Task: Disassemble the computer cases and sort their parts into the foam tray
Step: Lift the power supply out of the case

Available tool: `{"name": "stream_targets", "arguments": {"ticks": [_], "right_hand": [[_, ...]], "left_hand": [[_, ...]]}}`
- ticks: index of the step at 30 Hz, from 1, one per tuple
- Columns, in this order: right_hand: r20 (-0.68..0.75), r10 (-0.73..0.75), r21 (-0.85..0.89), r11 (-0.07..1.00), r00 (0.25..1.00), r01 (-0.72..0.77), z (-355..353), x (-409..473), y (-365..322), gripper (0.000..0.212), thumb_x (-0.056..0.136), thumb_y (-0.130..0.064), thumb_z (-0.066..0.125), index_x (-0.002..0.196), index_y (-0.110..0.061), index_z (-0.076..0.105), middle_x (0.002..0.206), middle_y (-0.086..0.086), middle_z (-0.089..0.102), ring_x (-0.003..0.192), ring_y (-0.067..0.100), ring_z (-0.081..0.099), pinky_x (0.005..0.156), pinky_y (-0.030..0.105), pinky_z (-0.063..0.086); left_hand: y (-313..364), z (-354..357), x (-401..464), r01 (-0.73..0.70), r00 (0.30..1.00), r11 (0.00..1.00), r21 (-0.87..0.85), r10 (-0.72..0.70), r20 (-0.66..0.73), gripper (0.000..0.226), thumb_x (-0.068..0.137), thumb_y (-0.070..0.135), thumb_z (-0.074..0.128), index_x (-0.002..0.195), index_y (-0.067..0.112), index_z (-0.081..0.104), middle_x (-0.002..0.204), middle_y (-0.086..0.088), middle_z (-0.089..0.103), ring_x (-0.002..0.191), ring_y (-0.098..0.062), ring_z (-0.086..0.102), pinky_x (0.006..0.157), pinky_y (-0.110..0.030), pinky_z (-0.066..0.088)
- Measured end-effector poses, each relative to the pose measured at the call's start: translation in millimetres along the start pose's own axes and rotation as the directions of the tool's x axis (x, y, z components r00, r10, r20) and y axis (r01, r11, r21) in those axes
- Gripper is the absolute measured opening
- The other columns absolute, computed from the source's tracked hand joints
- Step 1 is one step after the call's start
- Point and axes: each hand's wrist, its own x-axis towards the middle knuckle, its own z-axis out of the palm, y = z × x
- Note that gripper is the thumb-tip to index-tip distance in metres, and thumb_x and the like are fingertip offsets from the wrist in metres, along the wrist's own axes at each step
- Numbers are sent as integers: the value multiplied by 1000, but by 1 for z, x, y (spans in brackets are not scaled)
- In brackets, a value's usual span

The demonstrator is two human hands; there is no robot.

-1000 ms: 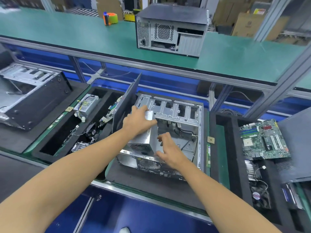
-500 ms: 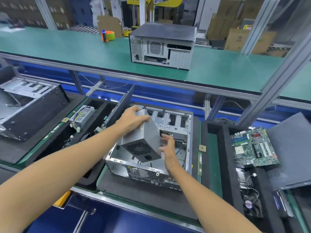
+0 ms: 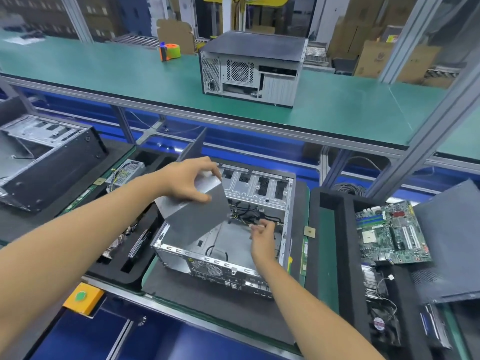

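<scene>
Power supply lifted out of the open case at frame center.

Nearest, at lower left, a yellow box [image 3: 82, 298] with a green button sits on the counter [image 3: 181, 311] edge. The case [image 3: 223, 261] lies on a dark mat at center with its side off. The right hand [image 3: 262, 236] reaches into it, its grip pinching a cable connector [image 3: 253, 225] beside the black wires. The left hand [image 3: 185, 179] has its grip clenched over the top corner of the power supply [image 3: 193, 218], which hangs tilted above the case's left half. Foam tray [image 3: 117, 271] at left holds small parts and another supply [image 3: 124, 174]; the tray at right carries a motherboard [image 3: 389, 231] and a fan [image 3: 380, 324]. Far left lies another opened case [image 3: 46, 162]. Farthest, a closed case [image 3: 252, 68] and a tape dispenser [image 3: 170, 51] stand on the green shelf [image 3: 104, 68] in the upper frame.
</scene>
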Motion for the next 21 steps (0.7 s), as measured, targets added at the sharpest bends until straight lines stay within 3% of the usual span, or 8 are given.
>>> {"name": "stream_targets", "arguments": {"ticks": [4,9,11,15,18,21], "right_hand": [[58,-71,-175,981,996,80,3,3,4,49,95,4,47,141,-15,40,125,4,53,107,18,56,80,31,50],[118,-121,-525,835,986,166,15,4,9,65,89,-8,58,146,-28,35,139,-3,40,121,19,50,93,41,47],[122,-105,-628,762,987,158,19,12,10,68,87,-15,62,147,-28,33,142,-3,38,125,21,47,95,40,42],[117,35,-730,681,993,62,25,27,17,80,85,-22,67,154,-24,25,154,2,34,141,24,36,115,48,29],[207,106,-811,574,973,110,34,35,24,102,82,-26,72,159,-37,7,159,5,27,145,26,29,119,53,18],[197,52,-845,515,979,142,38,42,27,95,80,-33,73,156,-43,17,150,9,32,142,27,31,117,49,16]], "left_hand": [[4,-11,-1,-193,979,957,215,172,113,48,70,58,71,114,54,52,118,26,46,100,-2,55,62,-28,43],[4,-17,-1,-402,908,840,365,313,279,56,70,61,67,123,47,52,126,22,45,106,-4,52,61,-29,45],[-1,-16,0,-480,870,784,393,370,325,59,69,60,66,124,44,53,128,21,45,109,-6,52,58,-27,43],[-10,-18,0,-583,810,688,431,457,367,59,72,57,66,127,42,52,134,18,45,111,-11,53,53,-20,28],[-15,-21,-6,-667,745,595,448,542,389,60,72,56,66,127,43,47,136,16,46,116,-16,52,52,-25,41],[-22,-26,-14,-723,688,538,433,615,385,59,70,55,69,125,42,51,136,17,46,117,-18,51,51,-34,52]]}}
